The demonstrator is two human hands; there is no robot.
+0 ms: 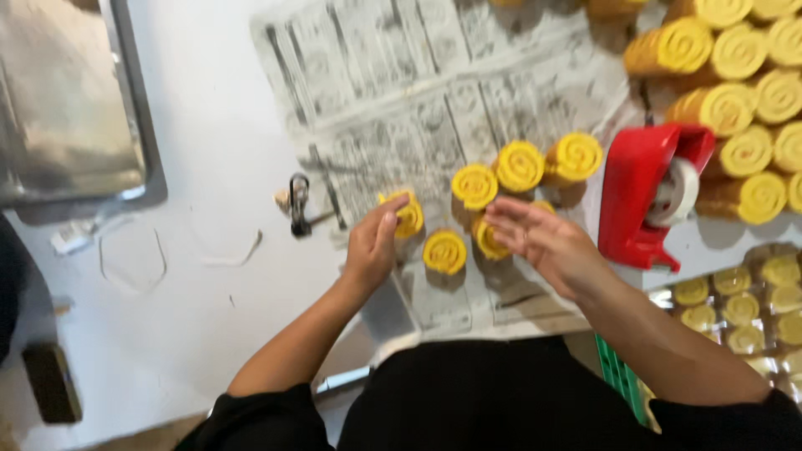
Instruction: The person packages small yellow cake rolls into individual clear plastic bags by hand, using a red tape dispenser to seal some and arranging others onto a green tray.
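White surface (209, 125) w/ newspaper sheet (401, 92) spread on it, metal tray (67, 100) at far left. Big stack of yellow spiral rolls (743, 100) top right, bagged ones (752, 301) lower right; red tape dispenser (643, 192) just beside them. Small group of loose rolls (518, 167) on the paper near both hands. Left hand (372, 242) — fingers curled, pinching one roll (408, 215) at its edge. Right hand (543, 238) — open, fingers spread, hovering over a roll (489, 238); contact unclear, blurred. Black clip (299, 205) left of the hands.
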